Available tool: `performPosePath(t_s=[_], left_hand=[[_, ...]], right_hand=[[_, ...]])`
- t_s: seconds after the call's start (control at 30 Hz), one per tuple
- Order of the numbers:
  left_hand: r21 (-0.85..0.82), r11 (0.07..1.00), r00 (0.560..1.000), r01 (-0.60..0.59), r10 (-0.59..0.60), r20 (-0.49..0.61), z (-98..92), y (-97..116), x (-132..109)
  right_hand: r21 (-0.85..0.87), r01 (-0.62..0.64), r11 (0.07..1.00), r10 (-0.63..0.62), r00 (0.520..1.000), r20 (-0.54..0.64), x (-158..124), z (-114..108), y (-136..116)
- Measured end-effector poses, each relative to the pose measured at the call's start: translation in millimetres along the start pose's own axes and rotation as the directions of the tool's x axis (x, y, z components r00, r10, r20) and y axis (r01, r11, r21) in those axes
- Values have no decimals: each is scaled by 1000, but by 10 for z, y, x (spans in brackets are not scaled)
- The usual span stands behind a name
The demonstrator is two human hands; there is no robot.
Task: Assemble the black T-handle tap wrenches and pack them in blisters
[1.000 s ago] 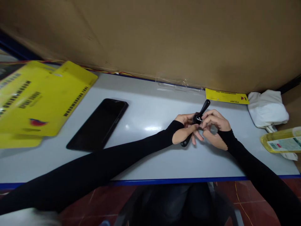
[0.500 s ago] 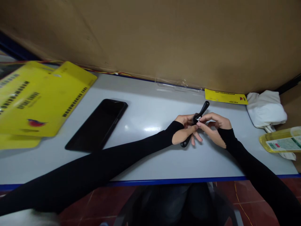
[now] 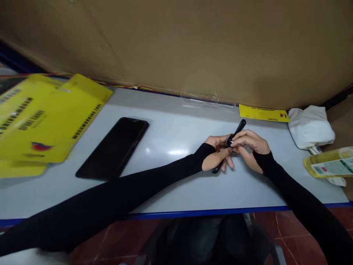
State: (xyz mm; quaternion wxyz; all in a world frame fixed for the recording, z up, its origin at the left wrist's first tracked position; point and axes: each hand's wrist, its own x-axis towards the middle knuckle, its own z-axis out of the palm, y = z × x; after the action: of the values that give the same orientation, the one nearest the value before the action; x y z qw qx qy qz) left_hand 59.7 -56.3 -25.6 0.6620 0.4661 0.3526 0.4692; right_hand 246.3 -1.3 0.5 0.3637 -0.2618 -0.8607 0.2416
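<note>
Both my hands meet over the right half of a pale grey table (image 3: 171, 191). My left hand (image 3: 217, 154) is closed round the middle of a slim black tool (image 3: 239, 128), whose rounded end sticks up and away while its lower end pokes out below my fingers. My right hand (image 3: 248, 145) pinches the tool's middle, where a small shiny metal part shows. Black sleeves cover both arms up to the palms.
A black phone (image 3: 114, 147) lies face up left of centre. Yellow printed cards (image 3: 41, 117) are stacked at the far left. A small yellow card (image 3: 263, 113), white cloth (image 3: 310, 127) and a yellow bottle (image 3: 328, 165) sit at the right. A cardboard wall (image 3: 193, 48) stands behind.
My right hand's fingers have closed down onto the middle of the tool and the palm has turned over it. My left hand and the tool have barely shifted.
</note>
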Motion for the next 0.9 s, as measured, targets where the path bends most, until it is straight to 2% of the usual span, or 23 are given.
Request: performPosePath(t_s=[0.1, 0.17, 0.37, 0.43, 0.53, 0.6, 0.7, 0.8, 0.9], left_hand=[[-25, 999, 998, 44, -45, -34, 28, 35, -7], [-41, 996, 996, 73, -75, -49, 36, 70, -7], [-134, 975, 983, 176, -182, -31, 24, 164, 3], [-136, 976, 984, 167, -173, -32, 34, 157, -5], [-67, 988, 989, 139, -143, -49, 58, 101, -22], [-22, 993, 991, 117, -118, -58, 68, 46, -24], [-12, 997, 995, 79, -80, -61, 65, -24, -12], [-40, 998, 997, 47, -50, -66, 53, -37, -3], [-21, 998, 997, 51, -52, -56, 53, 4, -17]], right_hand=[[-92, 187, 978, -187, 982, 14, 38, -45, 46], [-119, 266, 957, -264, 964, 29, 56, -66, 78], [-141, 350, 926, -348, 937, 33, 60, -81, 132], [-130, 306, 943, -303, 952, 38, 43, -79, 123], [-76, 90, 993, -87, 995, 40, -3, -61, 84], [-49, -54, 997, 55, 998, 9, -34, -43, 63], [10, -190, 982, 190, 981, -28, -58, -28, 54], [83, -213, 974, 212, 977, 29, -48, -32, 37], [122, -200, 972, 201, 980, 9, -31, -36, -17]])
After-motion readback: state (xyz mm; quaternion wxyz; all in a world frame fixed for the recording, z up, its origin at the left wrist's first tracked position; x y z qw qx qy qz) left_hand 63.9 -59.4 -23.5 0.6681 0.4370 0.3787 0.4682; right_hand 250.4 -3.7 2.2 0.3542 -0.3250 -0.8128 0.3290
